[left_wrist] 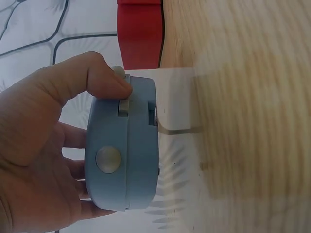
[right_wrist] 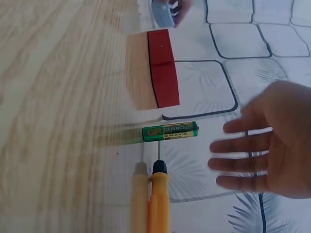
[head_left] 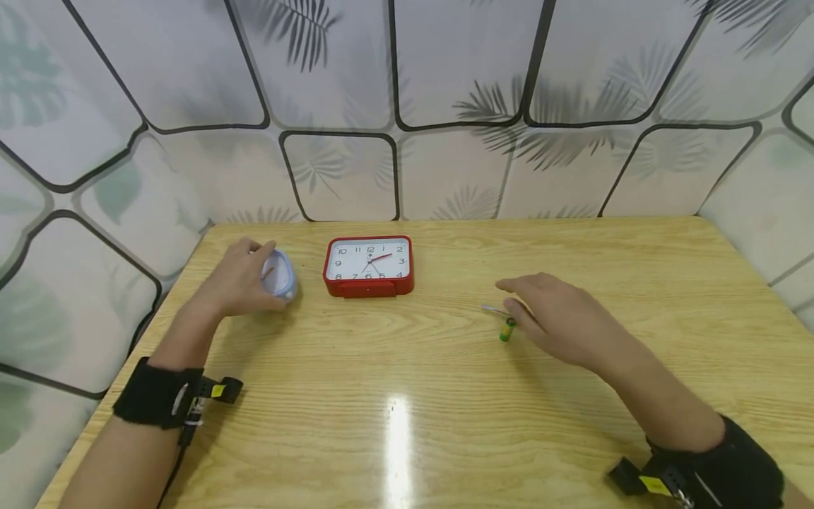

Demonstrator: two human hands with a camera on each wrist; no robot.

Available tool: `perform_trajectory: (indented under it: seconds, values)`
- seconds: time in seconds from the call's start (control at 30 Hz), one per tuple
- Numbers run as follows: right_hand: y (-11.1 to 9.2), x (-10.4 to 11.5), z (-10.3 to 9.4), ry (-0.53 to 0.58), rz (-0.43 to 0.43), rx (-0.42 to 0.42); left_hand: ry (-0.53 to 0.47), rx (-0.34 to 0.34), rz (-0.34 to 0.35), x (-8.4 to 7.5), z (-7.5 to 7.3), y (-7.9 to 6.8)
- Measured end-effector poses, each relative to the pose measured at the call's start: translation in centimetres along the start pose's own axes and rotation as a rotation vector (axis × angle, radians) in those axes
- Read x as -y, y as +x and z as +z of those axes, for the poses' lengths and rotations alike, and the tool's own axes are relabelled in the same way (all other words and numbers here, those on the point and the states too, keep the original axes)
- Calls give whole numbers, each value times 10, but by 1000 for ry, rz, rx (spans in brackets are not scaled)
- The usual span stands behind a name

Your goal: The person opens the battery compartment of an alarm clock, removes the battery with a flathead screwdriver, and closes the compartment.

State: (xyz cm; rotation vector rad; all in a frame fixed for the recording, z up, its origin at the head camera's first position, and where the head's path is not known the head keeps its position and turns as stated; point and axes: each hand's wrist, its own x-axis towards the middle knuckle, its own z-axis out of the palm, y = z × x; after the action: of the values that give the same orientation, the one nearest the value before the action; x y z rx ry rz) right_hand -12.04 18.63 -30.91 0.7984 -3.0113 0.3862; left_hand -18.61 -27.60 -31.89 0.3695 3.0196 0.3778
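Observation:
At the table's left end my left hand (head_left: 237, 281) grips a small light blue alarm clock (head_left: 280, 274). The left wrist view shows the thumb curled onto the top edge of the blue clock (left_wrist: 138, 160), with fingers behind it. My right hand (head_left: 559, 318) hovers over the right half of the table, its fingers extended and nothing in its grasp. Close below its thumb is a green battery (head_left: 506, 329). Beside the battery (right_wrist: 170, 131) lies a screwdriver (right_wrist: 159, 199) with an orange handle; in the head view the hand hides that handle.
A red alarm clock (head_left: 370, 267) with a white dial rests on the wooden table (head_left: 318, 396), right of the blue clock. Behind the table rises a wall (head_left: 445, 170) with a leaf pattern. A cable (head_left: 170, 470) hangs from the left wrist strap.

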Motion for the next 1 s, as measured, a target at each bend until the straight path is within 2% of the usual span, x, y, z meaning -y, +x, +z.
perform_trajectory:
  seconds: [0.23,0.6,0.8,1.0]
  values:
    - [0,-11,0,-133,38,94,-3,57,-27,8,1,2]
    - [7,-25,12,-99,65,247,-37,100,-35,17,2,3]
    - [11,-34,19,-80,90,270,-46,92,-36,20,4,3]
    - [12,-35,21,-88,86,269,-5,63,-28,24,5,5]
